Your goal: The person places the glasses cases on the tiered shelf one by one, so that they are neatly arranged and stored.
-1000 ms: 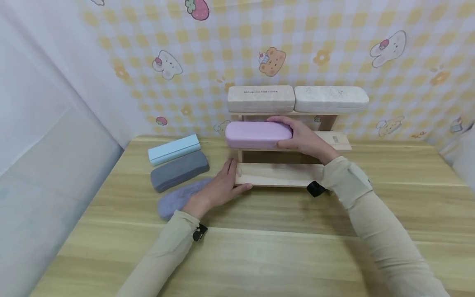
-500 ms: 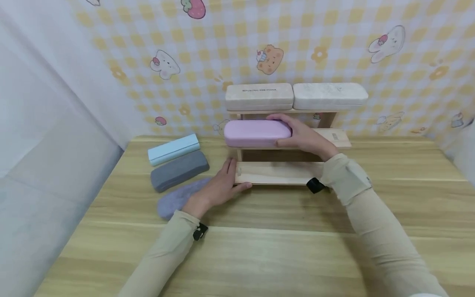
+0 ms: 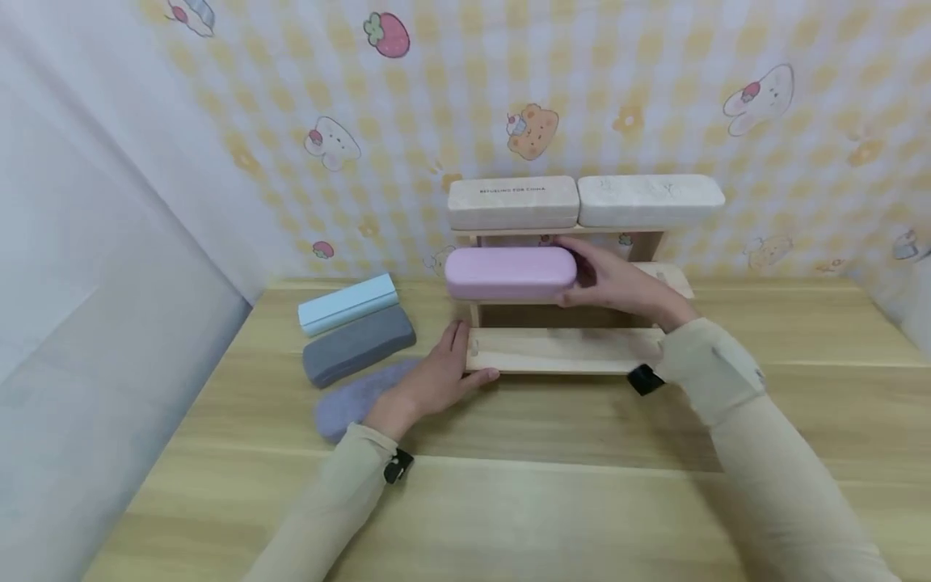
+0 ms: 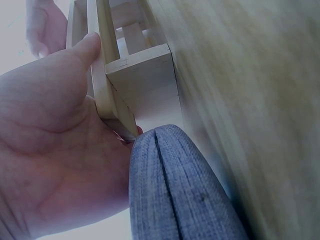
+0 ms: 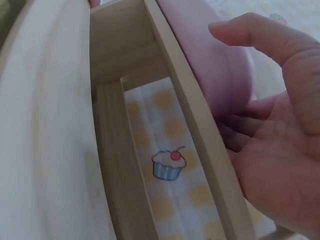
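A pink glasses case [image 3: 509, 273] lies along the left part of the middle tier of a small wooden shelf [image 3: 567, 350]. At its right end is my right hand [image 3: 618, 281], thumb and fingers spread apart with a gap beside the case. In the right wrist view, the thumb stands off the case while some fingertips are close to its end; whether they touch is unclear. My left hand [image 3: 431, 376] grips the left end of the lowest tier, thumb at the front edge. A beige glasses case [image 3: 512, 204] and a whitish glasses case [image 3: 650, 201] sit side by side on the top tier.
Left of the shelf, a light blue glasses case [image 3: 347, 305], a grey glasses case [image 3: 359, 346] and a bluish-purple glasses case [image 3: 356, 402] lie on the wooden table [image 3: 538, 517]. The last is partly under my left forearm and hand. A patterned cloth [image 3: 436, 97] hangs behind.
My right hand has loosened from the pink case and shifted right, while the case stays on the middle tier. The left hand keeps its hold; the head view tilts slightly.
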`<state>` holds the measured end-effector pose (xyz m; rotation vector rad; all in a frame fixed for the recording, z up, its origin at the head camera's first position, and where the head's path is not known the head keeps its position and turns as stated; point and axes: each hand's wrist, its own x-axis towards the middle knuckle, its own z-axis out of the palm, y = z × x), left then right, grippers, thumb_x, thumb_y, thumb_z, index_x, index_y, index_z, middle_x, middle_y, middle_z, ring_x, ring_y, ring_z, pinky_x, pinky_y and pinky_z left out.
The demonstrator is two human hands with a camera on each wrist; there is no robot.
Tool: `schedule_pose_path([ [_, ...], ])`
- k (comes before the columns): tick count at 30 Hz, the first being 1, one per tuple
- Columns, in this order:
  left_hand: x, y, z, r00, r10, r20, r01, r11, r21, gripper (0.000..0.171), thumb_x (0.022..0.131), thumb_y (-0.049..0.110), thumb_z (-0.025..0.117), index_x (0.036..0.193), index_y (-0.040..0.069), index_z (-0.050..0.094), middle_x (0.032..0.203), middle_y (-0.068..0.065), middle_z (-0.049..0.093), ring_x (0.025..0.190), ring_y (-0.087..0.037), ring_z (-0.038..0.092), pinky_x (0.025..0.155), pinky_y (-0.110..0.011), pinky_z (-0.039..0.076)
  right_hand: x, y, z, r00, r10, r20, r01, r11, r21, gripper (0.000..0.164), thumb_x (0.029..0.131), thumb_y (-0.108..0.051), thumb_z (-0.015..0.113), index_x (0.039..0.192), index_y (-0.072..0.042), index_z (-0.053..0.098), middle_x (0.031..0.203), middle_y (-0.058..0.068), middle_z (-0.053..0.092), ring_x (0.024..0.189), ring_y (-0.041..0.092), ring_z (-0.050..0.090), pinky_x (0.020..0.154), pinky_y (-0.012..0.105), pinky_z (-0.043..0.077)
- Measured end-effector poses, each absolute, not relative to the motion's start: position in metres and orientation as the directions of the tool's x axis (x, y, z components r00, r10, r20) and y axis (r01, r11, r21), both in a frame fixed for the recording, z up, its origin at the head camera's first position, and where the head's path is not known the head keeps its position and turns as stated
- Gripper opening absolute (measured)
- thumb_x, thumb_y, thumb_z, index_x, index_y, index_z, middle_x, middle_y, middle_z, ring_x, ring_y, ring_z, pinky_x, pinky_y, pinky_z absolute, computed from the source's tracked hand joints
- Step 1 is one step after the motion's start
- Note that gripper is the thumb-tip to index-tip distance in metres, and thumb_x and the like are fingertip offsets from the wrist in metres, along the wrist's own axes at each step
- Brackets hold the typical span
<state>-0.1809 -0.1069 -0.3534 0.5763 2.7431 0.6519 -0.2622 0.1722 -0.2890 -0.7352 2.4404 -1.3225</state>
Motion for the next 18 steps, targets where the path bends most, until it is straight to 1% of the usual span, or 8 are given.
schedule_pose_path([
  [2, -0.178, -0.104, -0.357, -0.879, 0.445, -0.173, 0.318, 0.816, 0.482, 0.094, 0.091, 0.055, 0.046, 0.146, -0.007, 0.0, 0.15, -0.027, 0.0, 0.138, -0.034, 0.012, 0.108, -0.04, 0.023, -0.252, 0.183, -0.291, -0.83, -0.558, 0.0, -0.275, 0.41, -0.87, 0.086, 0.082, -0.014, 0.073, 0.148, -0.005, 0.019, 0.15, 0.015, 0.023, 0.136, 0.026, 0.024, 0.109, 0.042, 0.021],
  [3, -0.178, -0.102, -0.358, -0.877, 0.449, -0.174, 0.32, 0.814, 0.484, 0.094, 0.091, 0.055, 0.045, 0.146, -0.007, 0.0, 0.151, -0.027, 0.0, 0.138, -0.034, 0.011, 0.108, -0.04, 0.023, -0.246, 0.189, -0.29, -0.831, -0.556, -0.007, -0.257, 0.396, -0.881, 0.085, 0.082, -0.012, 0.072, 0.148, -0.003, 0.018, 0.15, 0.015, 0.024, 0.136, 0.026, 0.023, 0.108, 0.041, 0.021],
  [7, -0.178, -0.099, -0.36, -0.878, 0.452, -0.157, 0.327, 0.807, 0.491, 0.094, 0.091, 0.054, 0.046, 0.146, -0.007, 0.001, 0.151, -0.027, 0.001, 0.138, -0.034, 0.011, 0.109, -0.039, 0.022, -0.224, 0.212, -0.284, -0.829, -0.559, -0.012, -0.245, 0.384, -0.89, 0.075, 0.087, -0.011, 0.066, 0.147, -0.005, 0.021, 0.149, 0.012, 0.027, 0.135, 0.026, 0.027, 0.105, 0.041, 0.027],
  [9, -0.178, -0.1, -0.36, -0.878, 0.453, -0.156, 0.329, 0.806, 0.492, 0.094, 0.091, 0.054, 0.047, 0.146, -0.007, 0.001, 0.15, -0.027, 0.001, 0.137, -0.035, 0.012, 0.108, -0.04, 0.022, -0.215, 0.222, -0.279, -0.829, -0.56, -0.013, -0.256, 0.399, -0.881, 0.072, 0.089, -0.011, 0.064, 0.147, -0.006, 0.022, 0.149, 0.012, 0.028, 0.135, 0.026, 0.028, 0.102, 0.035, 0.033],
  [12, -0.179, -0.102, -0.358, -0.879, 0.45, -0.159, 0.327, 0.81, 0.487, 0.093, 0.092, 0.053, 0.047, 0.146, -0.007, 0.0, 0.15, -0.028, 0.0, 0.137, -0.035, 0.012, 0.108, -0.04, 0.022, -0.203, 0.235, -0.272, -0.827, -0.562, 0.006, -0.271, 0.39, -0.88, 0.068, 0.091, -0.007, 0.061, 0.147, -0.008, 0.023, 0.149, 0.014, 0.028, 0.135, 0.026, 0.028, 0.096, 0.022, 0.038],
  [14, -0.18, -0.104, -0.357, -0.881, 0.449, -0.152, 0.329, 0.81, 0.486, 0.093, 0.092, 0.052, 0.047, 0.145, -0.008, 0.0, 0.15, -0.028, 0.0, 0.137, -0.036, 0.012, 0.108, -0.041, 0.023, -0.196, 0.243, -0.268, -0.831, -0.555, 0.036, -0.298, 0.39, -0.871, 0.067, 0.091, -0.005, 0.059, 0.147, -0.01, 0.024, 0.148, 0.016, 0.03, 0.135, 0.022, 0.029, 0.092, 0.015, 0.038],
  [18, -0.179, -0.107, -0.356, -0.882, 0.448, -0.147, 0.327, 0.805, 0.495, 0.092, 0.093, 0.051, 0.046, 0.145, -0.008, -0.001, 0.15, -0.029, 0.0, 0.137, -0.036, 0.012, 0.108, -0.041, 0.023, -0.185, 0.258, -0.271, -0.834, -0.539, 0.116, -0.38, 0.409, -0.83, 0.066, 0.091, 0.0, 0.057, 0.148, -0.011, 0.025, 0.146, 0.019, 0.03, 0.134, 0.015, 0.03, 0.092, 0.011, 0.035],
])
